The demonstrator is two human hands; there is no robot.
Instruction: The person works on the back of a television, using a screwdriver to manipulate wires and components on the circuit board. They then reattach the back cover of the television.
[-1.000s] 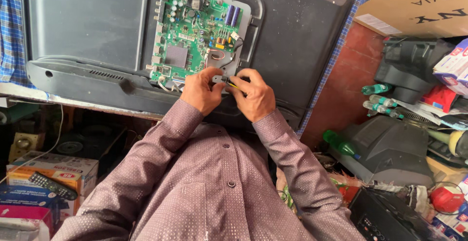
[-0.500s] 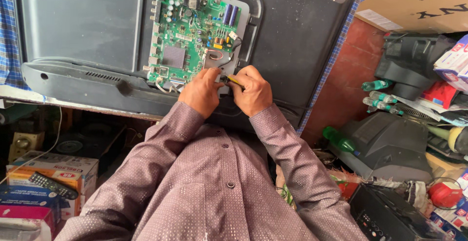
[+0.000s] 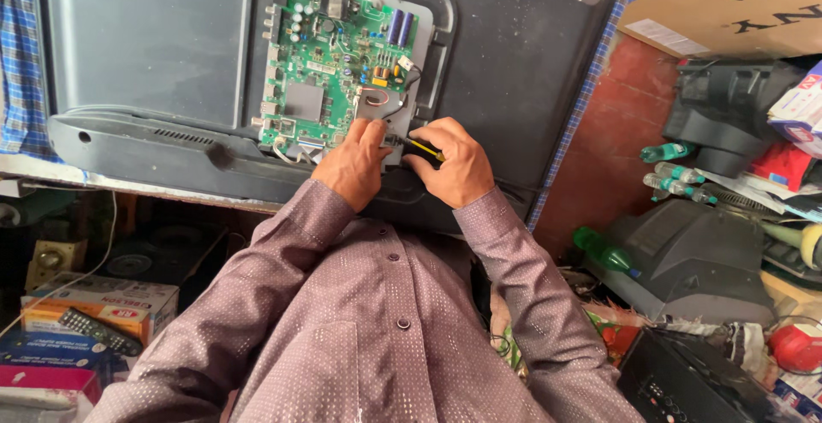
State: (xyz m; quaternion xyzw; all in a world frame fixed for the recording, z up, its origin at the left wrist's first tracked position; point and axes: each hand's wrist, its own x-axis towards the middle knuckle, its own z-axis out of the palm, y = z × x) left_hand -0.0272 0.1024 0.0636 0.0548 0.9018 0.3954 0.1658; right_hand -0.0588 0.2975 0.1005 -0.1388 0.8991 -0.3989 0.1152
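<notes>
Gripping a yellow-handled screwdriver (image 3: 425,150), the right hand (image 3: 458,164) could slip and gouge the green circuit board (image 3: 330,68); left hand (image 3: 358,162) fingers pinch a bracket (image 3: 381,108).

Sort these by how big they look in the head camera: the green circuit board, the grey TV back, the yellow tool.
1. grey TV back
2. green circuit board
3. yellow tool, mostly hidden in the right hand
</notes>
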